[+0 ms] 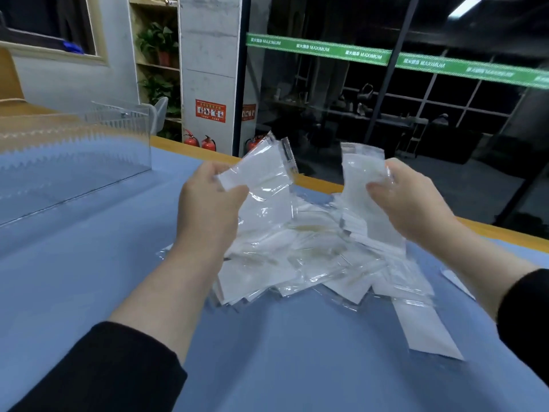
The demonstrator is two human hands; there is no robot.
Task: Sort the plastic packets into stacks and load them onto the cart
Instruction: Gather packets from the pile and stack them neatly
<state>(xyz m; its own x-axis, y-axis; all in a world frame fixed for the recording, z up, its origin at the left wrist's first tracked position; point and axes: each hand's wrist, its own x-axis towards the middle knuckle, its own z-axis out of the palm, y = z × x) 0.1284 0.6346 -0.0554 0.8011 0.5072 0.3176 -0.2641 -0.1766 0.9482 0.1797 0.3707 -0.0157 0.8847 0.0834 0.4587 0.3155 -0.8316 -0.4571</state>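
Both hands up over the table [89,292], each with packets lifted clear of the heap.

Left hand [208,200]: fingers and thumb curled, pinching the lower corner of a small bunch of clear packets [261,173], which fan up and to the right. We judge this the growing stack, held at one end so that more can be added.

Right hand [407,200]: fingers wrapped round the middle of another packet [361,171], which stands nearly upright with its sealed end on top. Probably raised so that its type can be checked before it joins a stack.

Remaining packets lie in a loose heap [303,257] on the blue table between and below the hands; one long packet [427,331] lies apart at the right. Sorting looks barely begun.

A clear plastic box [74,162] stands at far left.

Not resolved: how many packets the left hand has, since clear film overlaps. Print and contents are too blurred to read. No cart is in view. Dark sleeves cover both arms at the frame edge.
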